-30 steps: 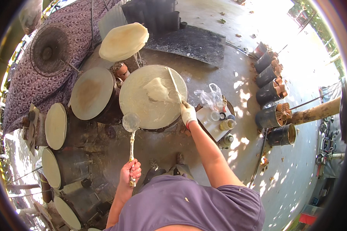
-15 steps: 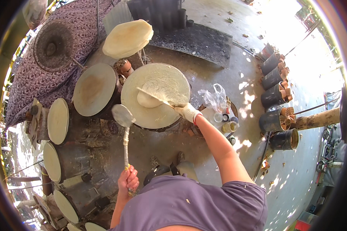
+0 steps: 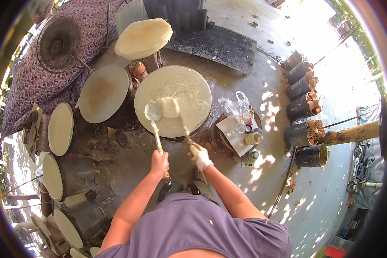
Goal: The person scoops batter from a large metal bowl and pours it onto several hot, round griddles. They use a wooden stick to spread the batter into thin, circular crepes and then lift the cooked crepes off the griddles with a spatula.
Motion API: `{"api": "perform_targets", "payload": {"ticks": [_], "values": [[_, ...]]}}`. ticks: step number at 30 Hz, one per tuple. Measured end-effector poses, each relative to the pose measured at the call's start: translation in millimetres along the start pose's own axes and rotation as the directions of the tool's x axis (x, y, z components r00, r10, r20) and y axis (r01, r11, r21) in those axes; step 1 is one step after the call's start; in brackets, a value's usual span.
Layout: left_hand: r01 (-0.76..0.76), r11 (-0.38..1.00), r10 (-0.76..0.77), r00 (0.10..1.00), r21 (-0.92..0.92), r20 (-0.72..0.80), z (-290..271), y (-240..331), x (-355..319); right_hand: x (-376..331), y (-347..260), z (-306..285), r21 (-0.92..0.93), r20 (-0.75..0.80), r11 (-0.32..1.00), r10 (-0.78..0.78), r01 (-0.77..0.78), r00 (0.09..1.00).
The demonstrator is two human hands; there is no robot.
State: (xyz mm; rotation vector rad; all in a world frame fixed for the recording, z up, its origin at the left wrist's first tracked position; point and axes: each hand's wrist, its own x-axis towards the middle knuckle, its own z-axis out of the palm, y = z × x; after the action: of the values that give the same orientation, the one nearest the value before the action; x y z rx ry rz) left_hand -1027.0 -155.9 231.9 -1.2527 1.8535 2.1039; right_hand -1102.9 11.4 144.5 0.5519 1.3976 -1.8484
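Note:
A wide round vat (image 3: pixel 137 122) holds pale, thick batter (image 3: pixel 189 86), its surface ridged and glossy around the middle. My bare left hand (image 3: pixel 160 162) is closed around the handle of a long ladle (image 3: pixel 153 110); the round bowl is over the batter's near left part and looks coated with it. In a white glove, my right hand (image 3: pixel 200 157) grips the long handle of a flat paddle (image 3: pixel 171 107). Its batter-covered blade lies beside the ladle's bowl. Whether the two tools touch I cannot tell.
Several drums topped with pale round sheets (image 3: pixel 61 129) curve along the left. Beyond the vat is a thick stack of pale rounds (image 3: pixel 144 38). At right stands a small round table (image 3: pixel 241 142) with jars and a plastic bag. Black buckets (image 3: pixel 312 155) line the floor.
My left hand has moved forward, bringing the ladle from beside the vat over the batter. My right hand has drawn back toward me, and the paddle has turned to point away from me.

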Motion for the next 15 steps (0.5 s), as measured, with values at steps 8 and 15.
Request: {"api": "perform_targets", "payload": {"ticks": [8, 15], "values": [[0.221, 0.771, 0.14, 0.856, -0.598, 0.497, -59.8, 67.8, -67.6, -28.0, -80.8, 11.3, -0.002, 0.002, 0.99, -0.139, 0.139, 0.99], [0.356, 0.735, -0.01, 0.857, -0.577, 0.515, -42.8, 88.1, -56.3, 32.7, -50.7, -1.9, -0.584, 0.195, 0.79, -0.085, 0.185, 0.977]]}}
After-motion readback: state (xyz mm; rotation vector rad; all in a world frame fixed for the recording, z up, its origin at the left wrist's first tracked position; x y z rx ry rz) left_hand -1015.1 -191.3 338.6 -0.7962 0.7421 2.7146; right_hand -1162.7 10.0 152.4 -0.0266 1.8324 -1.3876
